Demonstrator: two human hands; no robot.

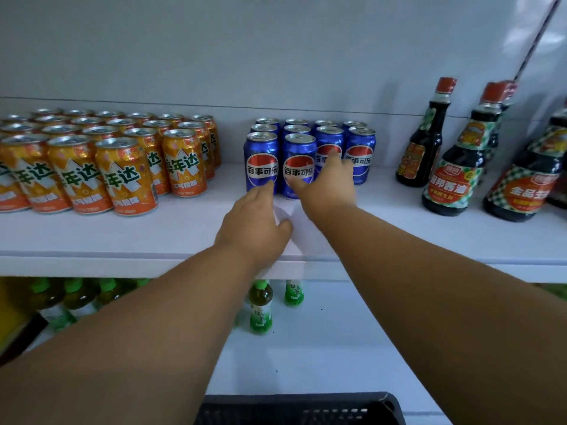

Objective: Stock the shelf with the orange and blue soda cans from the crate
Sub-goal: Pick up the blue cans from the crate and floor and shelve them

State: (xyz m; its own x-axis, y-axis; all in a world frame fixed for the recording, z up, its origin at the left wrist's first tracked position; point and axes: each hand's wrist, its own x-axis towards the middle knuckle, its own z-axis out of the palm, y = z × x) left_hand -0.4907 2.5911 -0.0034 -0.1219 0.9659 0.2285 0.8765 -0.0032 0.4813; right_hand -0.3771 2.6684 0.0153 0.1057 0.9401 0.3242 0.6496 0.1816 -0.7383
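Blue cans (pixel 299 165) stood in rows on the shelf (pixel 122 240) as both the left hand (pixel 254 222) and right hand (pixel 325 185), fingers straight and holding nothing, nudged the front ones, seemingly aligning them; next, likely another can from the crate (pixel 352 406).

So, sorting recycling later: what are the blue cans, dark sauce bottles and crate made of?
Blue cans: likely aluminium, glossy, silver rimmed tops. Dark sauce bottles: glass or plastic, unclear; shiny, red caps. Crate: probably black plastic, matte, lattice wall.
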